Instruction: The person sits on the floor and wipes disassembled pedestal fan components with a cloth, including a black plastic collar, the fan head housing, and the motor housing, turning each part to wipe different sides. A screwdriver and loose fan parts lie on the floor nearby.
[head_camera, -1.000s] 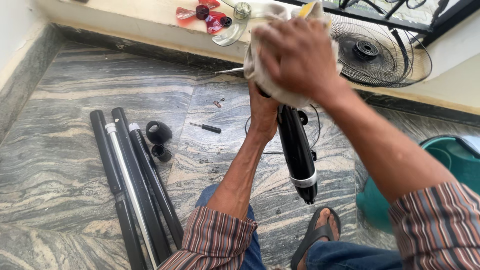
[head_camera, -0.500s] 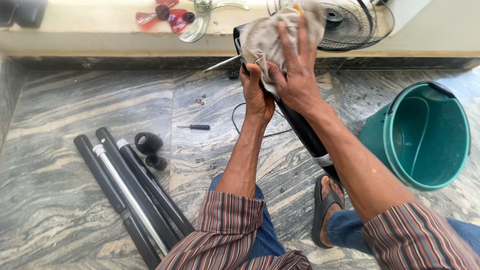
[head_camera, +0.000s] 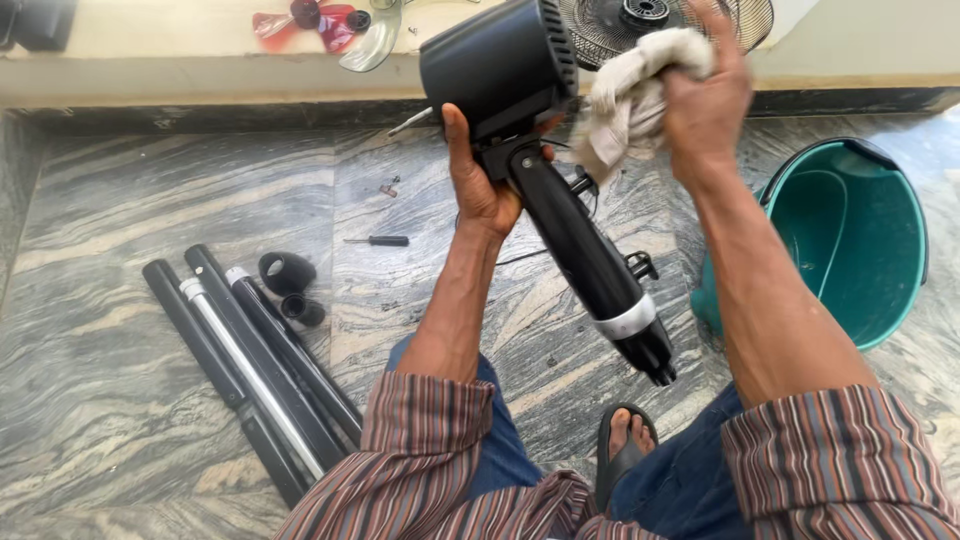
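So the left hand (head_camera: 478, 185) is wrapped around the neck of a black fan motor unit (head_camera: 500, 62), right where the round housing meets its long black stem (head_camera: 585, 255), fingers closed tight on it. The whole thing is held up off the floor, housing at the top, stem slanting down and to the right, with a silver ring (head_camera: 625, 318) near the lower end. The right hand (head_camera: 705, 100) is bunched around a dirty beige rag (head_camera: 625, 95), gripping it in a fist just beside the housing's vented back; can't really tell if the rag is touching the housing or only right next to it.

Moving outward: a thin black cord (head_camera: 520, 258) trails off behind the stem onto the marble floor (head_camera: 120, 190). To the right sits a teal bucket (head_camera: 860, 240), just beside the right forearm. Left of the left arm there's a small black-handled screwdriver (head_camera: 378, 241) lying flat, and a couple of tiny bits of hardware (head_camera: 388, 188) a little beyond it. Further left, a bundle of black and silver poles (head_camera: 250, 360) lies side by side on the floor, with two black collar pieces (head_camera: 290, 285) at their upper end.

Up on the ledge (head_camera: 150, 75) along the wall: a red fan blade (head_camera: 300, 20), a clear fan blade (head_camera: 368, 45), and a black wire fan guard (head_camera: 640, 25) behind the right hand. A sandalled foot (head_camera: 625, 445) pokes out at the bottom between the striped sleeves (head_camera: 430, 450).
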